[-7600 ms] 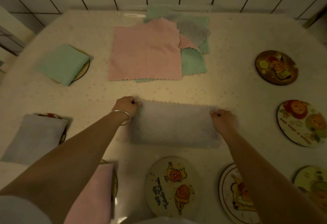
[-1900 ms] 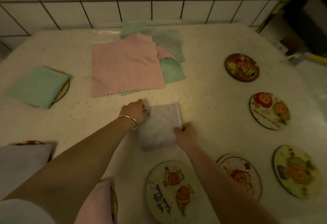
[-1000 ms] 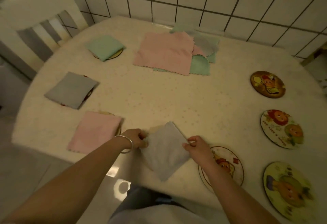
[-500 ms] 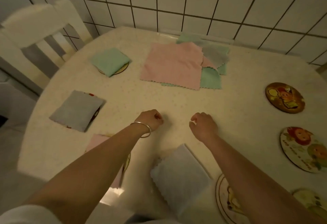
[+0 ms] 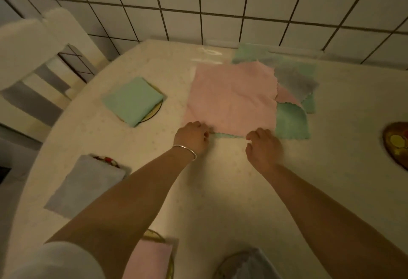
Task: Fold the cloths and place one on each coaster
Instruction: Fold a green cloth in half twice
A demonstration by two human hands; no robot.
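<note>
Pink square fleece cloth (image 5: 231, 97) with pinked edges lies flat and unfolded on top of the loose pile at the far side of the cream speckled tabletop (image 5: 220, 190), its near edge right at the fingertips of both hands. The left hand (image 5: 192, 136) has its fingers curled onto the cloth's near left corner and appears to pinch it; the right hand (image 5: 262, 146) is curled with its fingers at the near edge, further right, but whether they have closed on the fabric I cannot tell. Two hands spread along one edge suggests the cloth is to be drawn toward the person for folding. Being square, it has no real long axis; its sides run slightly skewed to the tabletop edge, the near edge slanting down toward the right hand. Just beyond the fingers a mint green cloth (image 5: 291, 122) peeks from underneath. Left of the left hand, a folded mint cloth (image 5: 132, 100) and a folded grey cloth (image 5: 86, 186) each already cover a round coaster.
</note>
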